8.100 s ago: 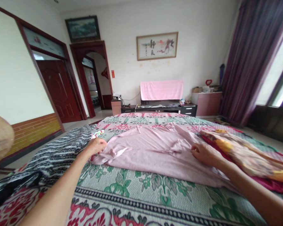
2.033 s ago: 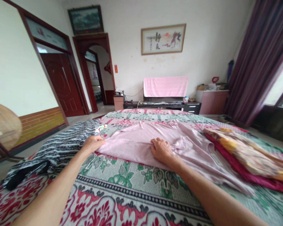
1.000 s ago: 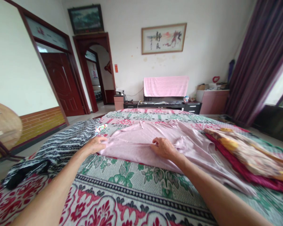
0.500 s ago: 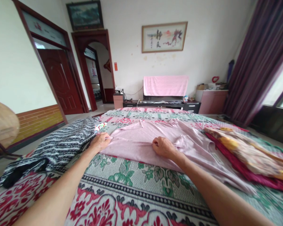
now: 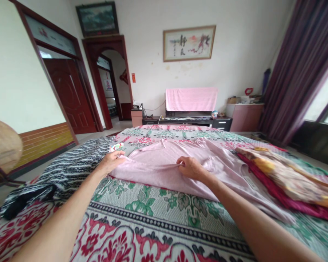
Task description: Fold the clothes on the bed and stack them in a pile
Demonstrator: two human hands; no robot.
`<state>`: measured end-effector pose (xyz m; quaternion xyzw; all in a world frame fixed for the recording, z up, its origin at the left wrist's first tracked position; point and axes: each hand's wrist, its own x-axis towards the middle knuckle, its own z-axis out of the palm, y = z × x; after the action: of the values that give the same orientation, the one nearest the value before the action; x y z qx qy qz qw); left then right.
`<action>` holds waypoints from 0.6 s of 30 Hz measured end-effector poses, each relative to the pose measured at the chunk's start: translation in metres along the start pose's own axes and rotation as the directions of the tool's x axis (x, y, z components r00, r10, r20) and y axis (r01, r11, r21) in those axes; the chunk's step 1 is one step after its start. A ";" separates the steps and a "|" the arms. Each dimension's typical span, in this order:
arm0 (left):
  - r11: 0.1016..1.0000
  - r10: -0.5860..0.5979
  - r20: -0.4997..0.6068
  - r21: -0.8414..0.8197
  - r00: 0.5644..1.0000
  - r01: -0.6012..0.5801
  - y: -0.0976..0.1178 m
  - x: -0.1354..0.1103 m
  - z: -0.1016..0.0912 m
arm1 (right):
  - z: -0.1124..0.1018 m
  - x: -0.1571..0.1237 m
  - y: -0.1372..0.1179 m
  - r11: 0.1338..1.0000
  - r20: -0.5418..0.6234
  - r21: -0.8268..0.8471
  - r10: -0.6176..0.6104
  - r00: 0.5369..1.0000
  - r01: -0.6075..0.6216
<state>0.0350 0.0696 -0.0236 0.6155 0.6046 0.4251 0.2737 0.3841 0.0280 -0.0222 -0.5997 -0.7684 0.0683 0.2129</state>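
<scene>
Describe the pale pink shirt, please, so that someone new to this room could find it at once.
Start with the large flowered bedspread. The shirt lies across it, held by the left hand and right hand, between a black-and-white striped cloth and a yellow-and-cream patterned cloth. Unlike both, it is plain pale pink.

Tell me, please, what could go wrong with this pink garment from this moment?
Creases: the pink garment lies bunched beside the right hand, so wrinkles might get pressed in.
Catching: the left hand is close to the striped cloth and could perhaps drag it along.
Disturbing: the garment's right part lies near the yellow-and-cream cloth; a wide sweep there may shift it.
</scene>
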 end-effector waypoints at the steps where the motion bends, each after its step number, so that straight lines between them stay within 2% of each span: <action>1: 1.000 -0.001 0.006 0.010 1.000 0.001 -0.002 0.001 0.002 | 0.000 0.000 0.000 1.000 0.004 0.010 -0.003 1.000 0.003; 5: 0.999 0.010 -0.019 0.039 1.000 -0.009 -0.009 0.002 0.005 | 0.002 0.000 0.003 0.999 0.011 0.048 -0.019 1.000 0.018; 9: 0.998 0.053 -0.017 0.020 0.998 -0.053 -0.011 0.002 0.006 | 0.006 0.002 0.007 0.995 -0.038 0.095 -0.031 0.999 0.034; 13: 0.963 0.043 0.003 0.267 0.999 -0.042 -0.013 0.005 0.005 | 0.009 0.005 0.012 0.998 -0.109 0.065 0.017 0.994 -0.010; 18: 0.792 0.129 0.031 0.598 0.991 -0.122 -0.010 0.006 0.004 | 0.008 0.004 0.013 0.997 -0.020 -0.035 0.067 0.998 -0.068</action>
<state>0.0327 0.0775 -0.0325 0.7068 0.6670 0.2332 0.0332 0.3917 0.0361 -0.0331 -0.6295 -0.7468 0.0564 0.2070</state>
